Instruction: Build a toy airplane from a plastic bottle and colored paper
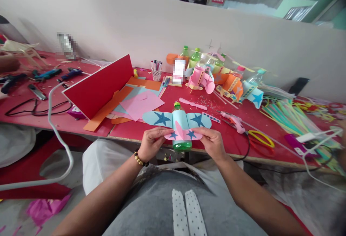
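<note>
A green plastic bottle (pixel 182 145) wrapped in light blue paper lies at the table's front edge, its green cap pointing away from me. Light blue paper wings (pixel 199 119) with dark blue stars spread from both its sides. Across its near end sits a pink paper tail (pixel 180 133) with two blue stars and an upright fin. My left hand (pixel 153 143) pinches the tail's left tip. The right tip is pinched between the thumb and fingers of my right hand (pixel 213 143). Beyond the bottle lies a pink paper propeller (pixel 193 104).
A pink glue gun (pixel 235 122) and yellow-handled scissors (pixel 261 138) lie to the right, near colourful strips (pixel 286 120). Finished bottle planes (pixel 201 75) stand at the back. A red board (pixel 100 88) leans beside coloured paper sheets (pixel 142 103) on the left.
</note>
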A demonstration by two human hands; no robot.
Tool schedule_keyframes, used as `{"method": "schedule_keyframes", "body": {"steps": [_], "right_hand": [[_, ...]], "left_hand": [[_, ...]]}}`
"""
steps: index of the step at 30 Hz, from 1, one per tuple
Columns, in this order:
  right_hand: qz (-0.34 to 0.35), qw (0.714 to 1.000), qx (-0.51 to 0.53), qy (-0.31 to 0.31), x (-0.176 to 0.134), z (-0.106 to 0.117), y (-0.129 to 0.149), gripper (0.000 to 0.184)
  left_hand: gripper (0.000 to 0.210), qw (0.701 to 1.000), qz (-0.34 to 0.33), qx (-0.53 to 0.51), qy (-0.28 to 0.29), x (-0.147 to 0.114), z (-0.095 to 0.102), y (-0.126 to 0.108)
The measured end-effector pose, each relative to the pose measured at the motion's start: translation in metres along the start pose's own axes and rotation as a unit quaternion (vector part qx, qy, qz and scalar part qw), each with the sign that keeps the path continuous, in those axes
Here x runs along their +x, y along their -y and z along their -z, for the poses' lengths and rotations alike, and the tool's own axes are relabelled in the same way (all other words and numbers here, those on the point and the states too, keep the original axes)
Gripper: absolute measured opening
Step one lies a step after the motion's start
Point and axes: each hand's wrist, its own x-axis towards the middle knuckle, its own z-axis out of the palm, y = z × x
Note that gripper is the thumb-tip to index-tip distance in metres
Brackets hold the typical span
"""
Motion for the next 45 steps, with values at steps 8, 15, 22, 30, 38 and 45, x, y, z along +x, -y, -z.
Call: {"method": "schedule_keyframes", "body": {"steps": [8, 15, 22, 30, 38, 45], "right_hand": [[-0.045, 0.996, 0.07, 0.008, -0.007, 0.002, -0.002, 0.029], [-0.096, 0.987, 0.121, -0.043, -0.006, -0.004, -0.002, 0.02], [-0.137, 0.983, 0.091, -0.079, -0.006, -0.009, 0.0, 0.018], [-0.146, 0.98, 0.102, -0.086, -0.007, -0.013, 0.001, 0.019], [-0.157, 0.975, 0.129, -0.091, -0.004, -0.011, 0.0, 0.016], [-0.159, 0.975, 0.121, -0.1, -0.004, -0.012, -0.001, 0.016]], "left_hand": [[0.03, 0.997, 0.058, -0.035, 0.03, 0.0, 0.003, -0.01], [0.02, 0.981, 0.179, -0.067, -0.012, 0.004, -0.006, -0.032], [0.018, 0.943, 0.271, -0.183, -0.068, 0.005, -0.013, -0.03], [0.019, 0.915, 0.308, -0.246, -0.092, 0.005, -0.015, -0.027], [0.02, 0.913, 0.309, -0.253, -0.082, 0.006, -0.015, -0.028], [0.021, 0.923, 0.3, -0.231, -0.073, 0.008, -0.016, -0.031]]}}
